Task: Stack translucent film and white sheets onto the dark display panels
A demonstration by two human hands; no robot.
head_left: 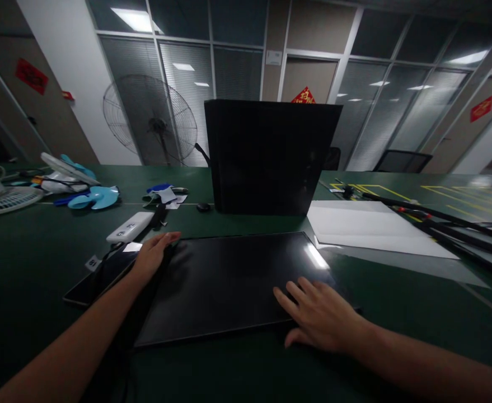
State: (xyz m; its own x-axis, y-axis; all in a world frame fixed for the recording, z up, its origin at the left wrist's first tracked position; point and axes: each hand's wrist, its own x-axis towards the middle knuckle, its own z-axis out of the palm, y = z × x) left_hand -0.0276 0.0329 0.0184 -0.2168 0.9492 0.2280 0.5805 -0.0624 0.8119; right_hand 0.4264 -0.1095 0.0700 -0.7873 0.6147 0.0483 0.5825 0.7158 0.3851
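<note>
A flat black screen panel [229, 285] lies face up on the green table before me, a ceiling light reflected near its far right corner. My left hand [152, 254] is at the panel's far left corner, fingers stretched out along the edge; whether it bears on the panel is unclear. Over the near right part is my right hand [319, 313], its fingers spread above the glass and the thumb by the near edge. Neither hand grips anything that I can see. Left of my left forearm lies a dark flat device [98, 280] with a cable on it.
A large black box-shaped case [271, 159] stands behind the panel. Beyond my left hand are a white power strip [131, 226], a black mouse [203, 207] and blue fan blades [97, 197]. White sheets [371, 226] and black bars [459, 238] lie to the right.
</note>
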